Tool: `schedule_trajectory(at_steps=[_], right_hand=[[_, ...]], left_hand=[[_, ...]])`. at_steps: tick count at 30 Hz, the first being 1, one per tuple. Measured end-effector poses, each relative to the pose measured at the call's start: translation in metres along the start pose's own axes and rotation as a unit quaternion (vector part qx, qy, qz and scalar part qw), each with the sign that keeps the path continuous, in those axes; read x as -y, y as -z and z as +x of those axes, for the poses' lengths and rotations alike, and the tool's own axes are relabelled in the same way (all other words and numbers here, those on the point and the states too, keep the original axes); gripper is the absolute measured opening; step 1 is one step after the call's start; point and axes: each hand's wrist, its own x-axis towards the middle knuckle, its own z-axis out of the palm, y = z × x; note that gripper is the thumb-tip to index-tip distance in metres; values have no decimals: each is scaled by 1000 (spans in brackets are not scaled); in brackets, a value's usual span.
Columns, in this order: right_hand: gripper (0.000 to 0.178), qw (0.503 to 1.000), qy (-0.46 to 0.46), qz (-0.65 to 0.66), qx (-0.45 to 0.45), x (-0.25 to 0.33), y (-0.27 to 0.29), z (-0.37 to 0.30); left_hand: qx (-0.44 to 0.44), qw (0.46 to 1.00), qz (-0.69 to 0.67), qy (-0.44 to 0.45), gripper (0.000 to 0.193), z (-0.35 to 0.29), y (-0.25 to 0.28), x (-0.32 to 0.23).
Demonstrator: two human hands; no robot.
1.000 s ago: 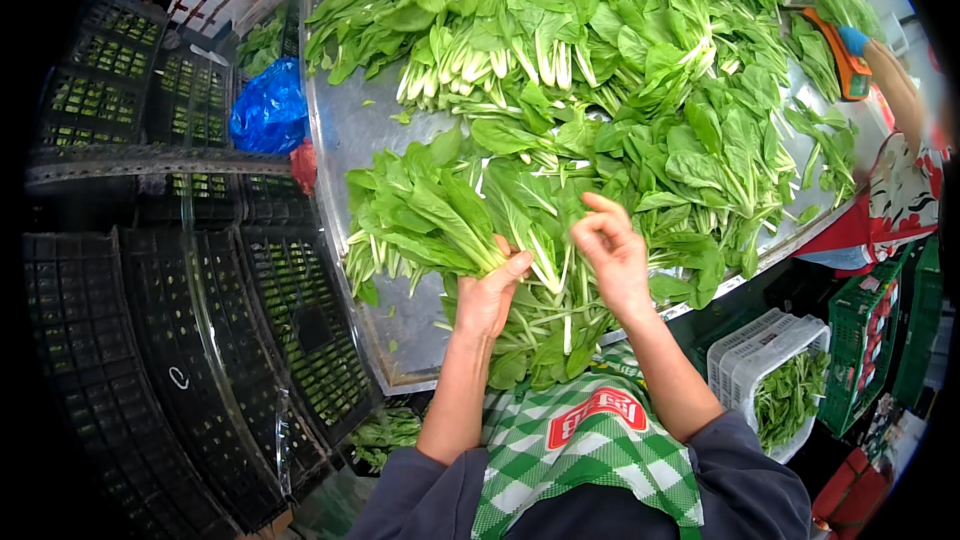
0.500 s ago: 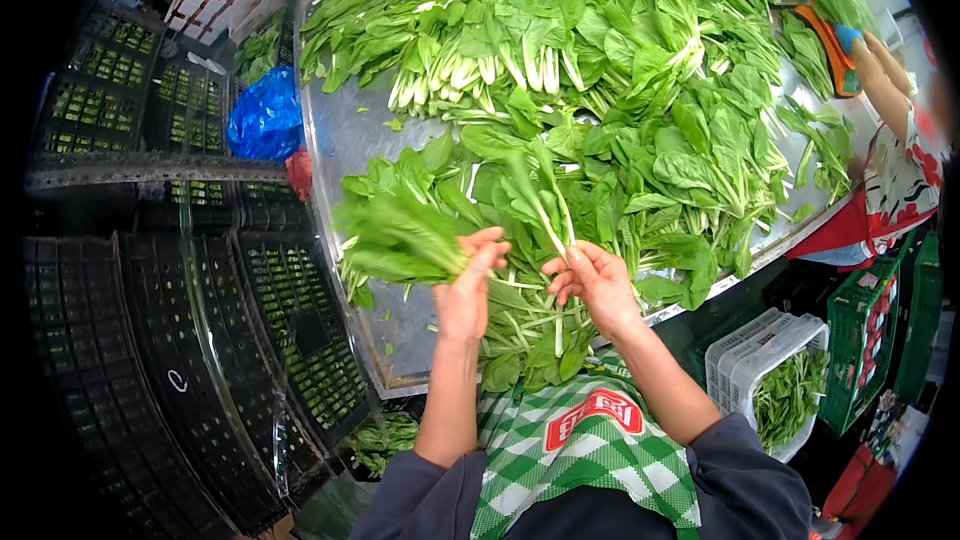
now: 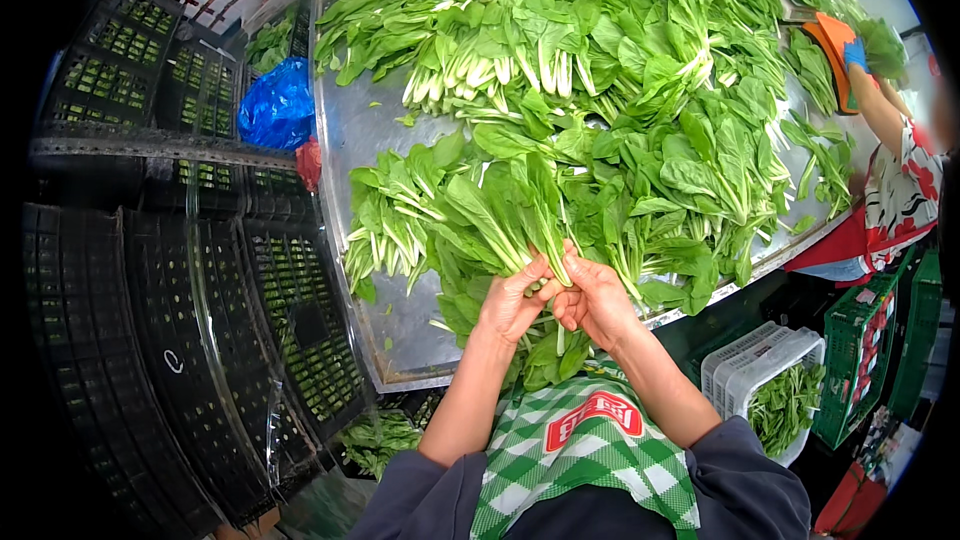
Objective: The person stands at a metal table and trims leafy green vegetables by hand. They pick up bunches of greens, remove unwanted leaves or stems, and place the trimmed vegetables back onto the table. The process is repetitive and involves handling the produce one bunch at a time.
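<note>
My left hand (image 3: 513,306) is closed around the stem ends of a bunch of leafy greens (image 3: 482,218), its leaves pointing up and to the left. Right beside it, my right hand (image 3: 594,300) pinches the pale stem of a smaller sprig of greens (image 3: 543,208). Both hands meet at the stems, fingers touching or nearly so. Under and around them lie more loose greens on the metal table (image 3: 397,328). A neat row of greens with white stems (image 3: 388,240) rests left of my hands. My fingers partly hide the stem ends.
A large heap of greens (image 3: 640,50) covers the far table. Black crates (image 3: 180,340) and a blue plastic bag (image 3: 276,105) stand left. At right are a white basket (image 3: 730,365), green crates (image 3: 850,370), and a co-worker's blue-gloved hand (image 3: 855,55) by an orange object (image 3: 828,38).
My left hand has moved right with its bunch, bringing it against the sprig in my right hand. The hands were apart before. The co-worker's gloved hand has shifted slightly.
</note>
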Motion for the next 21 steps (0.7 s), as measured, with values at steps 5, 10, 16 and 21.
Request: schedule_trajectory(at_steps=[5,10,16,21], right_hand=[[28,988,29,-144,-45,-2,-18,-8],[18,825,253,-478,-165,-8,-22,-11],[14,708,394,-554,-193,-12,-19,-5],[8,741,380,-500,-237,-27,-4,14]], left_hand=[[-56,998,-19,-22,33,-9,4,-3],[-91,993,18,-68,28,-10,3,-5],[-125,971,94,-184,27,-6,-5,2],[-182,962,33,-198,27,-8,-21,3]])
